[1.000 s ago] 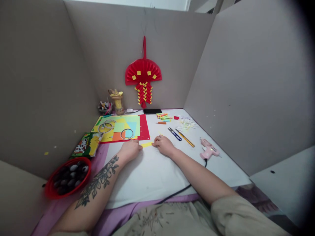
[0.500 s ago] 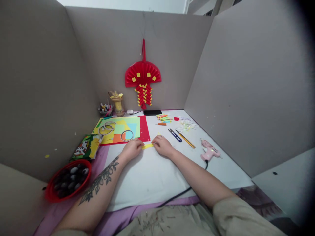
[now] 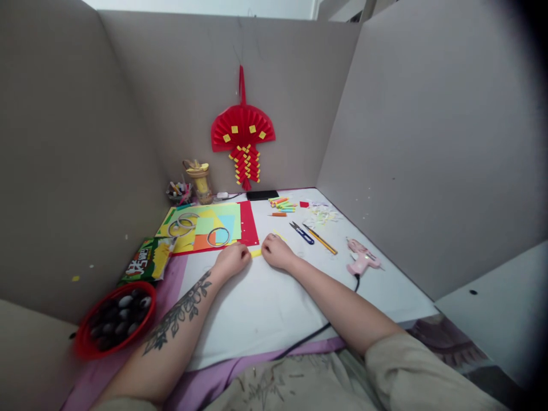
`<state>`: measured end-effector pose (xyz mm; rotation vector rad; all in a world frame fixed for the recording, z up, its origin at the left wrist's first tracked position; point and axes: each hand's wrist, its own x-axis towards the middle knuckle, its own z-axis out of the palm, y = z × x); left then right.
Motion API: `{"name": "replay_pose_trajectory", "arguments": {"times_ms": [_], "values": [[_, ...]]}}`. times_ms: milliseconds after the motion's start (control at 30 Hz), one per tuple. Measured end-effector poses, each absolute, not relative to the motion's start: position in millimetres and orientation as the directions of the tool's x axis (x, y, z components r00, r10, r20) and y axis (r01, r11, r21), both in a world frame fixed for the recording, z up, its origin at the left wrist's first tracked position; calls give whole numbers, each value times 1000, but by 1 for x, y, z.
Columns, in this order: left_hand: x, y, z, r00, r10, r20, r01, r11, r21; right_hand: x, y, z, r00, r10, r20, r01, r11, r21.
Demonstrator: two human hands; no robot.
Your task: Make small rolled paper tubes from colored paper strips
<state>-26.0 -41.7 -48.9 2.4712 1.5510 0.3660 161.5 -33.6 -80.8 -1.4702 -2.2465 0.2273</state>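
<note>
A narrow yellow paper strip [image 3: 256, 253] lies low over the white table surface, between my two hands. My left hand [image 3: 233, 259] is closed at its left end, fingers curled. Closed on the other end is my right hand [image 3: 277, 252], with a bit of yellow showing just beyond its knuckles. The fingers hide both ends of the strip. Ahead of my left hand lie sheets of coloured paper [image 3: 252, 228] with metal rings [image 3: 218, 236] on top. To the right of my right hand are thread snips [image 3: 302, 233] and a yellow craft knife or pencil [image 3: 322, 240].
A pink glue gun [image 3: 363, 258] with a black cord lies at the right. Small rolled paper tubes [image 3: 282, 204] and paper scraps [image 3: 323, 215] sit farther back. At left are a red bowl [image 3: 81, 341] of dark round items and a green snack packet [image 3: 148, 260]. A red paper ornament [image 3: 243, 128] hangs on the back panel.
My fingers have curled in further around the strip, and less of it shows between my hands. The whole view has shifted slightly; the tools and papers lie as before.
</note>
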Motion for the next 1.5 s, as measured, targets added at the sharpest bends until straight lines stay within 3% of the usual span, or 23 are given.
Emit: {"name": "replay_pose_trajectory", "arguments": {"times_ms": [267, 400, 533, 800, 1000, 1100, 1233, 1300, 1500], "values": [[-23, -40, -47, 383, 922, 54, 880, -382, 283, 154, -34, -83, -200, 953, 226, 906, 268, -328], [-29, -39, -49, 430, 898, 88, 828, -432, 358, 157, -37, -82, -343, 888, 308, 805, 446, -390], [-34, -35, -52, 466, 879, 98, 776, -459, 432, 161, -39, -80, -588, 724, 362, 663, 687, -298], [-41, -42, -46, 590, 804, 72, 725, -567, 391, 189, -44, -77, -523, 784, 333, 759, 607, -237], [-51, -51, -39, 599, 798, 61, 768, -595, 236, 190, -43, -77, -510, 801, 312, 756, 591, -281], [-51, -51, -38, 606, 793, 66, 771, -606, 196, 189, -40, -80, -483, 810, 333, 726, 583, -365], [-48, -48, -42, 598, 794, 110, 755, -604, 257, 192, -36, -83, -276, 911, 307, 694, 410, -592], [-46, -47, -44, 571, 811, 132, 754, -581, 308, 193, -35, -82, -172, 943, 285, 690, 322, -648], [-39, -48, -47, 512, 845, 156, 783, -533, 320, 186, -38, -79, -232, 918, 323, 722, 385, -575]]}}
